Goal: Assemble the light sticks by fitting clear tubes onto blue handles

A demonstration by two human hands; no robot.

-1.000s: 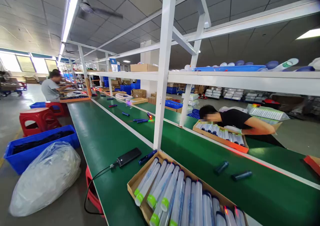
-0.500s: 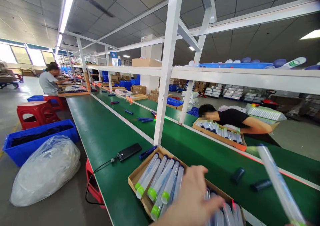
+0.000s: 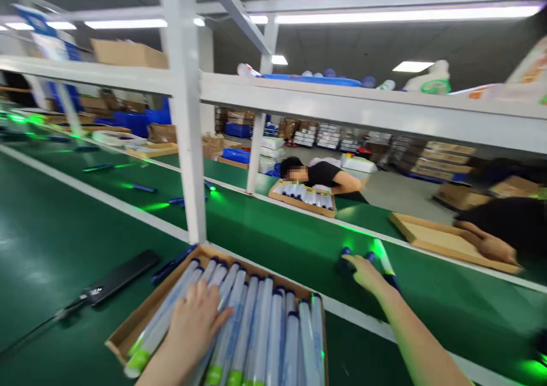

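A cardboard tray (image 3: 310, 288) holds several clear plastic tubes (image 3: 260, 323) with dark blue and lime-green ends. My left hand (image 3: 199, 312) lies over the tubes on the tray's left side, fingers spread and apart, gripping none. My right hand (image 3: 363, 269) reaches across to the green belt, its fingers stretched out at a dark blue flashlight (image 3: 345, 256). Motion blur hides whether they touch it. Just beyond that hand is another dark blue piece (image 3: 371, 256), beside a pale, green-lit tube (image 3: 385, 257) with a dark lower end.
A white post (image 3: 188, 146) rises behind the tray's far left corner. Left of the tray lie a black power bank (image 3: 123, 277) with a cable and a dark blue flashlight (image 3: 173, 265). Across the belt, one person leans by a filled tray (image 3: 299, 200); another's hand (image 3: 491, 249) touches a shallow cardboard tray (image 3: 427, 235).
The view has swung right. The tube raised on the right is gone from my right hand, which now reaches over the belt. My left hand has lowered onto the tubes. Light on the belt turned green.
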